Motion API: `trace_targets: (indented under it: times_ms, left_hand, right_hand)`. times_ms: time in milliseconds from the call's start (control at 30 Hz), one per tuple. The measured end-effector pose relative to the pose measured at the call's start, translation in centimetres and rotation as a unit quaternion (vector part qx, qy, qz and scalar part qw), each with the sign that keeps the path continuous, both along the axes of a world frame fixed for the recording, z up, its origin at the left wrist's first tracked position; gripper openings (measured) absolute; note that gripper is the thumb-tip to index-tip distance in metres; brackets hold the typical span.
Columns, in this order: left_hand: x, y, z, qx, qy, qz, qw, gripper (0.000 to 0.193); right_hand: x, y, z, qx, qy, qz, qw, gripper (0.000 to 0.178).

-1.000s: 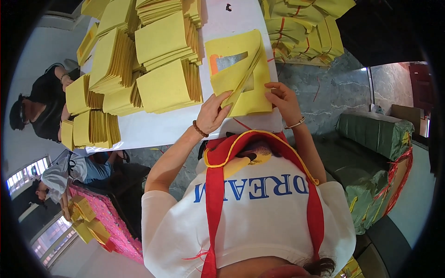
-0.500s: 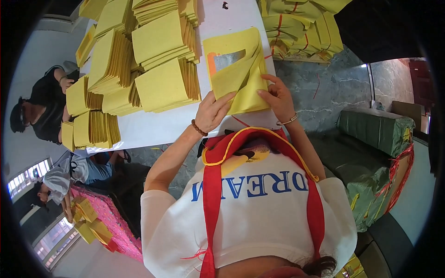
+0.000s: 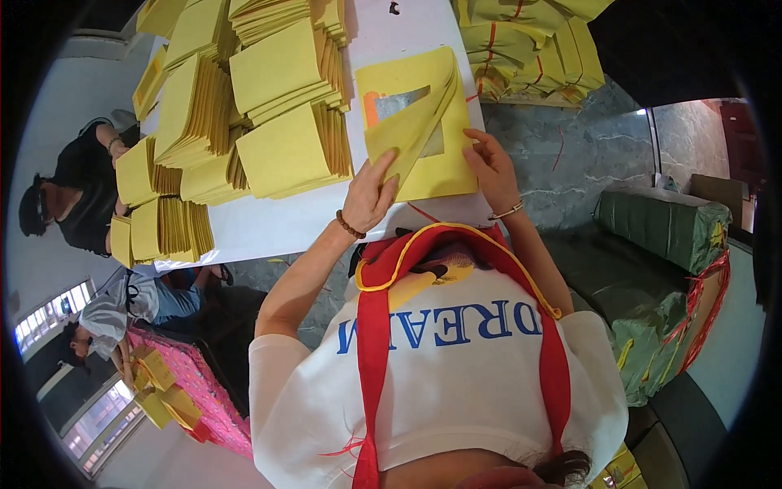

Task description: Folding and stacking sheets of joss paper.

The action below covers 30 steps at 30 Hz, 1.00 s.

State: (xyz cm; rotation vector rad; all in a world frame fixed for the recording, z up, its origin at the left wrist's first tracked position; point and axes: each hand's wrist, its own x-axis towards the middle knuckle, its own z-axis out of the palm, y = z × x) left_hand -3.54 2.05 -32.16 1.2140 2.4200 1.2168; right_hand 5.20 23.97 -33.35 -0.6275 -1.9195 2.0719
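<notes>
A small pile of yellow paper sheets (image 3: 440,175) lies on the white table (image 3: 285,224) in front of me; a silver foil square with an orange patch (image 3: 395,104) shows on the sheet underneath. My left hand (image 3: 366,196) pinches the lower corner of a few lifted, curled sheets (image 3: 415,122). My right hand (image 3: 489,163) grips the same lifted sheets at their right edge, fingertips on the paper. Both wrists wear thin bracelets.
Several tall stacks of yellow sheets (image 3: 285,151) fill the table's left half. Yellow bundles tied with red string (image 3: 529,49) sit at the far right of the table. Green wrapped bales (image 3: 660,228) stand on the right. A person in black (image 3: 73,196) sits left; another person (image 3: 114,306) works at a pink table (image 3: 191,383).
The lifted yellow sheets, held up nearly edge-on before, have swung over and down to the left, uncovering more of the sheet beneath. Both hands moved slightly with them.
</notes>
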Motion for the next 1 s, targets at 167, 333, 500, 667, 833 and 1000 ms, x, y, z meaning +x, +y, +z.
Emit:
trace_targets:
  times_ms: [167, 333, 500, 667, 833, 1000]
  left_hand:
    - [-0.6, -0.1, -0.9, 0.063, 0.107, -0.018, 0.992, 0.049]
    - [-0.3, -0.3, -2.3, 0.102, 0.080, 0.008, 0.992, 0.056]
    - [0.3, 0.2, -0.1, 0.057, -0.090, 0.016, 0.994, 0.068]
    - [-0.3, 0.3, 0.7, 0.029, 0.015, -0.056, 0.998, 0.059]
    - [-0.4, 1.2, 2.2, 0.008, 0.061, -0.082, 0.995, 0.040]
    - [-0.5, 3.0, 2.2, 0.063, 0.072, -0.032, 0.995, 0.024]
  right_hand:
    - [0.7, 0.4, 0.0, 0.018, -0.001, 0.028, 0.999, 0.040]
    - [0.3, -0.4, 0.8, -0.029, 0.016, 0.015, 0.999, 0.049]
    - [-0.6, -0.4, -0.2, -0.106, 0.011, -0.029, 0.994, 0.052]
    - [-1.8, -1.1, 1.4, -0.295, 0.043, -0.010, 0.954, 0.049]
    - [-1.9, -1.4, 2.0, -0.223, 0.020, 0.027, 0.974, 0.048]
    - [-1.8, -1.6, 2.1, -0.206, 0.020, 0.009, 0.978, 0.047]
